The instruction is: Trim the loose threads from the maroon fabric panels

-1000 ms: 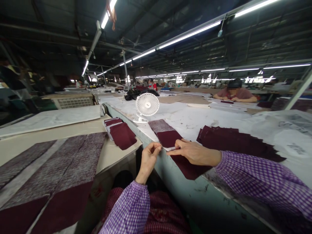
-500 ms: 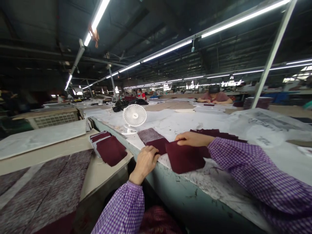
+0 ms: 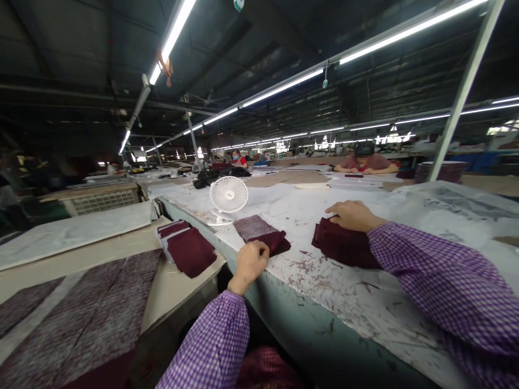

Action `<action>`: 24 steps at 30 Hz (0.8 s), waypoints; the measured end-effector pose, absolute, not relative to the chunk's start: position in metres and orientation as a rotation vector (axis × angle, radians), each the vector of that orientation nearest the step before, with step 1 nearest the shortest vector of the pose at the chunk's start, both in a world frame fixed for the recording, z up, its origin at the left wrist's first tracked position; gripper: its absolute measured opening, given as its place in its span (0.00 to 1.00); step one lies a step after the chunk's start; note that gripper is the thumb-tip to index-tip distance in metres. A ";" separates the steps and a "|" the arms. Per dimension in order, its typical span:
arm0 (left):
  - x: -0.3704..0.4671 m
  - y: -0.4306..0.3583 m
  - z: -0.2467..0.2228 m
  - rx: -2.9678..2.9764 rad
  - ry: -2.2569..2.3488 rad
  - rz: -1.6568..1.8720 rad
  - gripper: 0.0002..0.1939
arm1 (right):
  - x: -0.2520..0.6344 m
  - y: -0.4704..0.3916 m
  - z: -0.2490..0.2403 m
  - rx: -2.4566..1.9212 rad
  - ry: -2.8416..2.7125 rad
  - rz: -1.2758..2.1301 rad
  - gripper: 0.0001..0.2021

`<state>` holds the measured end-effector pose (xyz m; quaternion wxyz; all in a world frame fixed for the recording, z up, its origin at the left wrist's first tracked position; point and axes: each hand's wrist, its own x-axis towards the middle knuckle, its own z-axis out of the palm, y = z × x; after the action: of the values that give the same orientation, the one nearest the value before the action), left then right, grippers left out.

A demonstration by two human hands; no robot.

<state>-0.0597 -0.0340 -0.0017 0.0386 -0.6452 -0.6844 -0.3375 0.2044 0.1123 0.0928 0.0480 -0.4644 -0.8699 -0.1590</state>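
Note:
My left hand (image 3: 250,266) is at the table's front edge, thumb and fingers pinched on the near edge of a maroon fabric piece (image 3: 277,241). That piece is slightly raised and creased, and lies over a speckled maroon-and-grey piece (image 3: 252,227). To the right, my right hand (image 3: 353,216) rests on top of a pile of maroon fabric pieces (image 3: 344,247), fingers stretched out and pointing left. My forearm and sleeve cover the pile's right side.
A white clip fan (image 3: 228,195) stands behind the speckled piece. On the lower left surface are a stack of maroon pieces (image 3: 190,251) and long speckled panels (image 3: 93,302). Clear plastic sheeting (image 3: 450,210) lies at right. A co-worker (image 3: 365,159) leans over the far side.
My right hand has moved right, and the maroon piece it held now lies on the pile. My left hand has pulled up the edge of another piece.

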 end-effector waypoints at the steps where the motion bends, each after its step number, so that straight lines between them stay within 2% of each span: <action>1: -0.063 -0.033 -0.003 -1.986 -2.151 -1.111 0.10 | 0.198 0.110 0.093 -1.372 -2.656 -0.529 0.16; 3: -0.068 -0.032 -0.004 -2.004 -2.212 -1.211 0.10 | 0.190 0.110 0.092 -1.381 -2.655 -0.524 0.15; 8: -0.069 -0.032 -0.007 -2.004 -2.205 -1.282 0.09 | 0.219 0.136 0.086 -1.544 -2.603 -0.267 0.13; 12: -0.070 -0.031 -0.007 -2.006 -2.212 -1.270 0.08 | 0.255 0.148 0.088 -1.705 -2.643 -0.177 0.20; 14: -0.070 -0.030 -0.006 -2.019 -2.214 -1.242 0.08 | 0.254 0.146 0.091 -1.736 -2.560 -0.311 0.22; 17: -0.068 -0.029 -0.005 -2.041 -2.170 -1.175 0.09 | 0.220 0.129 0.095 -1.343 -2.490 -0.460 0.20; 21: -0.063 -0.028 -0.006 -2.040 -2.075 -1.098 0.08 | 0.140 0.083 0.086 -0.481 -2.737 -0.232 0.19; 24: -0.065 -0.032 -0.006 -2.039 -2.029 -1.274 0.08 | 0.092 0.057 0.067 -0.198 -2.892 -0.126 0.27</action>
<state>-0.0651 -0.0325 -0.0063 -0.0023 -0.6481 -0.6450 -0.4048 0.0924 0.0573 0.0671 0.1196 -0.0676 -0.9896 -0.0432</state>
